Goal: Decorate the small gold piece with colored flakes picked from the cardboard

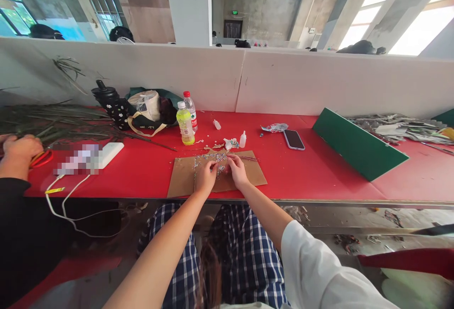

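Since the person's hands sit right on top of it, the glittery beaded stuff (212, 159) is tough to make out, but it lies in a loose sparkly clump on a cardboard sheet (182, 181), mid-table. The left hand (205, 177) and right hand (237, 171) are curled close together, fingers down on the clump, and honestly I can't tell whether either one is pinching anything. Just past the cardboard stand a small dropper bottle (242, 139) and a yellow-green drink bottle (185, 124). Along the red table (142, 176), at far left, another person's hand (21, 150), cut off by the frame, sits by a red loop (41, 159), maybe scissor handles, near a white power bank (112, 152) half hidden by pixelated blur.
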The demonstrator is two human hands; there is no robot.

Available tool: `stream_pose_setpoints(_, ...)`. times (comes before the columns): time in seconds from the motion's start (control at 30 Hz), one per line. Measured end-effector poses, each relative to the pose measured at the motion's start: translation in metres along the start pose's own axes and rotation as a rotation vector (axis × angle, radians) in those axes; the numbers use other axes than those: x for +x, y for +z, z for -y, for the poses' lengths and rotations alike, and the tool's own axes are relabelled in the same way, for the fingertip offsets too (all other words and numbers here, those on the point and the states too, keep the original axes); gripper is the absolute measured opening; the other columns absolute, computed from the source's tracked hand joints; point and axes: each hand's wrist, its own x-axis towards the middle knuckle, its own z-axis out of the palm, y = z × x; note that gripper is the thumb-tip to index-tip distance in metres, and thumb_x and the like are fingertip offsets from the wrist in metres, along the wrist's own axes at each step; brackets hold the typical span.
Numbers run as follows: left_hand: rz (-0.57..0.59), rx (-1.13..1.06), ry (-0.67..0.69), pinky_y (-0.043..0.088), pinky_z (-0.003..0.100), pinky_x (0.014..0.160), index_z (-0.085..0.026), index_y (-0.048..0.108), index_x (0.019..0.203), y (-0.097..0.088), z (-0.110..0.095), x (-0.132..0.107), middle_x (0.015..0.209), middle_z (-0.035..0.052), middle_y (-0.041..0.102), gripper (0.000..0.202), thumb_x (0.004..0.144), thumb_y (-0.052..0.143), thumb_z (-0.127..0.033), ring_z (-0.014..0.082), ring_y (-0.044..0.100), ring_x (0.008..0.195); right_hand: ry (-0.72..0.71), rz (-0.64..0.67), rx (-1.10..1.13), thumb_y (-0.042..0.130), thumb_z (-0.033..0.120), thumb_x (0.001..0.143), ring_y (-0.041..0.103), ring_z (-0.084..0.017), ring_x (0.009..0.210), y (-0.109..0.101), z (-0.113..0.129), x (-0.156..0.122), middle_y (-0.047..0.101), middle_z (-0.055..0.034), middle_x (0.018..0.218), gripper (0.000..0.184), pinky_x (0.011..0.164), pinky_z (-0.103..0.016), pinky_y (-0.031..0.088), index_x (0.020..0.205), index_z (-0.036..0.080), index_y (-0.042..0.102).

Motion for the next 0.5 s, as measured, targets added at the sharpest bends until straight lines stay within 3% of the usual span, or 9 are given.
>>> stream_pose_setpoints(0.27,-0.008,-0.028,-0.034,0.058,0.037,0.087,-0.015,0.065,0.108,-0.004,-0.003,0.001,0.105,0.0054,0.069,0.028,0.098,0.058,-0.04,0.0152,0.066,0.093,-0.044,-0.034,0.207,0.059,0.042,0.098,0.064,-0.013,0.079,0.008,0.031,-0.017,0.066,-0.0035,0.098,0.029,0.07,-0.03,0.057,0.108,0.015,0.063)
stream_pose_setpoints(0.4,-0.006,-0.041,-0.044,0.058,0.037,0.088,-0.014,0.065,0.107,-0.005,-0.006,0.0,0.104,0.0055,0.069,0.029,0.098,0.058,-0.041,0.0155,0.066,0.094,-0.072,0.015,0.37,0.055,0.053,0.097,0.057,-0.01,0.062,0.019,0.07,-0.04,0.06,0.0025,0.075,0.039,0.067,-0.03,0.054,0.092,0.015,0.063)
stream_pose_setpoints(0.5,-0.019,-0.042,-0.057,0.057,0.038,0.089,-0.015,0.065,0.108,-0.005,-0.007,-0.001,0.106,0.0058,0.068,0.029,0.098,0.058,-0.04,0.0158,0.066,0.096,-0.097,0.098,0.464,0.054,0.058,0.092,0.044,-0.009,0.048,0.033,0.115,-0.081,0.045,0.0079,0.054,0.042,0.074,-0.034,0.056,0.072,0.021,0.06)
